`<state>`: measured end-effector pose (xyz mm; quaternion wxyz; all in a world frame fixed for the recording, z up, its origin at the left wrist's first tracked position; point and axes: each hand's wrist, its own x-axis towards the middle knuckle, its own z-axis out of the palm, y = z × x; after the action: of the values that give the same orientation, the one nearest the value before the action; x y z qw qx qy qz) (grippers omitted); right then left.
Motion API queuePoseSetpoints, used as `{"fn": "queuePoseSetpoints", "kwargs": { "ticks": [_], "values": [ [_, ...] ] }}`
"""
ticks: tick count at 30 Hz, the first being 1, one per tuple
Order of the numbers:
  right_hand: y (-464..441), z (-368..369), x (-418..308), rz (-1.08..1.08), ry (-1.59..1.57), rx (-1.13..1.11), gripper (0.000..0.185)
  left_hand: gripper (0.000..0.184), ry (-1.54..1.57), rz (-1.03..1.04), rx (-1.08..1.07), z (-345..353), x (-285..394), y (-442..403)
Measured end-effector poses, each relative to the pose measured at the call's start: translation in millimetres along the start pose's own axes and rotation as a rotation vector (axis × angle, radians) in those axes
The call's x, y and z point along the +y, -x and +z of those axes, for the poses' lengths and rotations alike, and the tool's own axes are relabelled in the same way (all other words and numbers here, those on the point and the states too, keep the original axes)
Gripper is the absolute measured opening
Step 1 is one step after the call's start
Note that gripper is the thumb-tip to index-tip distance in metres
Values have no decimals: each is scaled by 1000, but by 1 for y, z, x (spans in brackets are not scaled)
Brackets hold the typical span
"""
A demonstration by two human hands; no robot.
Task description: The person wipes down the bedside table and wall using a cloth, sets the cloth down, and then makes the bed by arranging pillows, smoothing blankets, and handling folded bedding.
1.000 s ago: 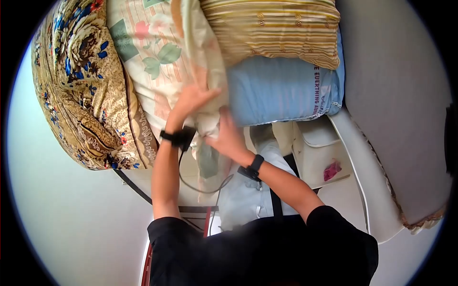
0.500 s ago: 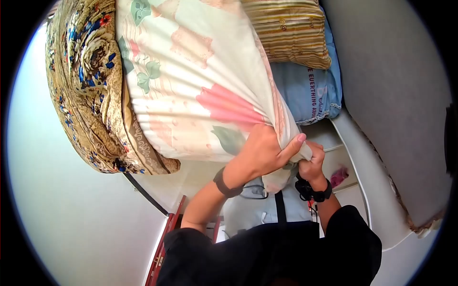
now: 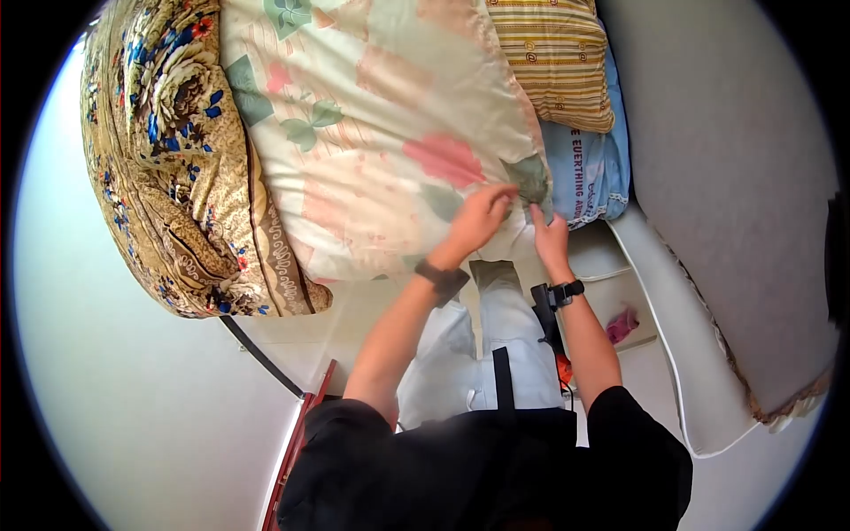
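A pale floral bed sheet (image 3: pixel 372 115) with pink and green prints covers the bed in front of me. Near its front right corner, my left hand (image 3: pixel 482 219) is closed on the cloth, fingers curled and slightly blurred. Just to the right of it, my right hand (image 3: pixel 551 243) pinches the sheet's edge, thumb up. Between the two hands the corner's fabric hangs loosely, with a green leaf print beside them. Dark bands circle both wrists.
A bundled brown floral quilt (image 3: pixel 177 168) lies along the bed's left side. At the right are a striped pillow (image 3: pixel 553 62) and a blue pillow (image 3: pixel 598 177). A grey padded headboard (image 3: pixel 735 177) stands further right. A pink cloth (image 3: pixel 622 325) lies on the floor.
My hands have moved forward, up toward the bed. The sheet, pulled taut and bunched before, now lies looser and more spread, its corner nearer the pillows.
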<state>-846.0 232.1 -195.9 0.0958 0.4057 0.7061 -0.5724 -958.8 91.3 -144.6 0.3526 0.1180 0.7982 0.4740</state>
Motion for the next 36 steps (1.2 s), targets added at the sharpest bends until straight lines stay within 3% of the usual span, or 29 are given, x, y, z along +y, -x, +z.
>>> {"fn": "queuePoseSetpoints", "kwargs": {
  "ticks": [2, 3, 5, 8, 9, 13, 16, 17, 19, 20, 22, 23, 25, 27, 28, 30, 32, 33, 34, 36],
  "values": [
    [12, -15, 2, -40, 339, 1, 34, 34, -190, 33, 232, -28, 20, 9],
    [31, -28, -7, -178, 90, 36, 32, 38, -274, 119, 338, -39, 33, 12],
    [64, -50, 0, -452, 119, 139, 33, 46, -445, 298, 551, -54, 50, 15],
    [63, -51, 11, -280, 141, 135, 32, 68, -788, 225, 375, -31, 23, 3],
    [45, -34, 25, -216, 115, 187, 38, 87, -722, 236, 357, -20, -2, -4],
    [-35, 8, 53, -30, 454, 104, 57, 84, -772, 79, 209, -11, -15, 1],
    [-30, 7, 59, 36, 469, 139, 65, 72, -505, 291, 77, -52, -27, 20],
    [-29, 8, 52, 26, 467, 148, 68, 58, -539, 242, 355, -93, -29, 49],
    [-29, 2, 57, -54, 409, 135, 73, 55, -571, 186, 485, -174, -17, 88],
    [-27, 0, 55, 8, 455, 127, 74, 52, -701, 142, 684, -212, -36, 109],
    [-15, 1, 54, -85, 411, 246, 56, 53, -832, -46, 944, -293, -53, 153],
    [-8, -1, 59, -120, 394, 306, 50, 61, -1006, -88, 1105, -332, -77, 174],
    [23, 4, 59, -149, 314, 402, 40, 91, -1168, -643, 1114, -397, -101, 212],
    [47, 16, 53, -153, 167, 487, 31, 100, -1097, -860, 1093, -451, -140, 249],
    [61, 23, 52, -165, 187, 483, 30, 92, -1064, -929, 1039, -464, -135, 260],
    [78, 37, 50, -197, 224, 473, 30, 72, -1040, -810, 1053, -496, -165, 289],
    [95, 56, 26, -243, 226, 443, 27, 52, -819, -790, 982, -520, -158, 304],
    [99, 64, 17, -269, 205, 418, 26, 39, -888, -729, 1047, -525, -157, 309],
    [102, 71, 6, -296, 182, 392, 25, 34, -776, -601, 1019, -520, -125, 311],
    [102, 81, -15, -313, 132, 300, 20, 28, -240, -386, 1083, -523, -110, 322]
  ]
}}
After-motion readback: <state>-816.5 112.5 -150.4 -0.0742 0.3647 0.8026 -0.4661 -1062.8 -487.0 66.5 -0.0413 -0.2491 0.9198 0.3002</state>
